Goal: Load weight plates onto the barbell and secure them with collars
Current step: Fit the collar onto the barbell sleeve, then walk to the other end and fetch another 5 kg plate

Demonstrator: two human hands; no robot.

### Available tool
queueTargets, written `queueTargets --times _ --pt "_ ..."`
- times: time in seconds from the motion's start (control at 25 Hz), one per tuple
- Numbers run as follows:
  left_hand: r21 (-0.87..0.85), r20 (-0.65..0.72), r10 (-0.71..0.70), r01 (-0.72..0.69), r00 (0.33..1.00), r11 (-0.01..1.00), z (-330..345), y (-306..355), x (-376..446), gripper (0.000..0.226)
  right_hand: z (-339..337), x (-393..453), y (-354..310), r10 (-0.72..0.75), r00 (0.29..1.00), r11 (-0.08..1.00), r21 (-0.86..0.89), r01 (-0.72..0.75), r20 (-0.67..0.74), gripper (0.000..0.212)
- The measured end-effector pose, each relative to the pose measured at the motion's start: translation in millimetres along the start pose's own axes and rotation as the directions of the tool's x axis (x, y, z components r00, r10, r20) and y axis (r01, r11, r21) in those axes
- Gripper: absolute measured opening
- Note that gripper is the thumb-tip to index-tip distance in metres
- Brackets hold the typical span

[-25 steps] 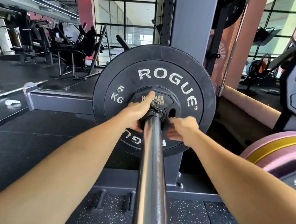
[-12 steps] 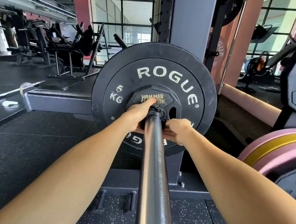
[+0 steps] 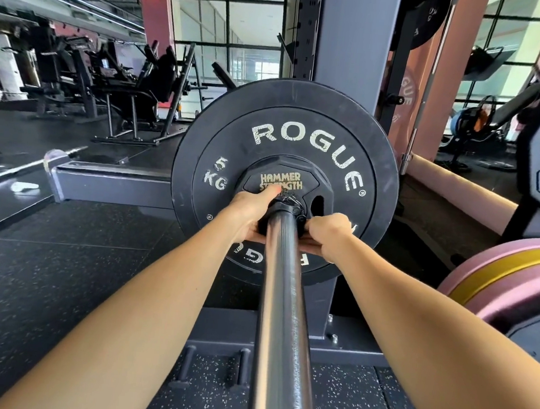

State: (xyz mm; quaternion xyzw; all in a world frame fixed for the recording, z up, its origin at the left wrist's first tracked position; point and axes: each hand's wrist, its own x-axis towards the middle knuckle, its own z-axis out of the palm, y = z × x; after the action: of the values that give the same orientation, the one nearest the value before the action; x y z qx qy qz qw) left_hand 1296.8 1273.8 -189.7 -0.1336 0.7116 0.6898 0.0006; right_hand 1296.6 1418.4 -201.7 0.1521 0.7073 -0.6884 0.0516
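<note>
A chrome barbell sleeve runs from the bottom edge of the view straight away to a black Rogue 5 kg bumper plate loaded on it. In front of that plate sits a smaller black Hammer Strength plate, its lower half hidden by the hands. Hard against it, around the sleeve, is a collar; only a sliver of its dark body and metal clasp shows, so its type is hard to make out. The left hand wraps the collar from the left, thumb lying up over the small plate's lettering. The right hand has its fingers curled, pinching the collar's right side; the fingertips are out of sight. Both forearms enter from the bottom corners. A grey rack upright stands behind the plates. Pink and gold plates are cut off at the right edge, above them a black plate on a storage peg. Blurred gym machines stand on the black rubber floor at left
</note>
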Motion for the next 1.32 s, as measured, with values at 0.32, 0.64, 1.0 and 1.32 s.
queueTargets --times 0.32,0.64,1.0,1.32 --pt "0.184 -0.171 0.036 -0.004 0.985 0.983 -1.7 -0.1 0.8 0.086 -10.2 -14.7 -2.6 -0.221 0.974 0.959 -0.169 0.228 0.056 0.021" --pt "0.586 -0.208 0.112 0.032 0.972 0.809 -32.5 104.2 -51.2 0.032 -30.9 -61.4 -138.5 -0.221 0.940 0.771 -0.543 0.331 0.260 0.047" --pt "0.651 -0.067 -0.247 0.230 0.967 0.724 -88.9 229.1 -199.4 0.034 -49.2 -189.9 -227.4 0.146 0.887 0.503 -0.805 0.314 0.437 0.053" --pt "0.575 -0.122 -0.639 0.579 0.760 0.578 -110.5 168.9 -367.8 0.046 -65.6 -309.5 -141.4 0.587 0.695 0.307 -0.908 0.283 0.415 0.061"
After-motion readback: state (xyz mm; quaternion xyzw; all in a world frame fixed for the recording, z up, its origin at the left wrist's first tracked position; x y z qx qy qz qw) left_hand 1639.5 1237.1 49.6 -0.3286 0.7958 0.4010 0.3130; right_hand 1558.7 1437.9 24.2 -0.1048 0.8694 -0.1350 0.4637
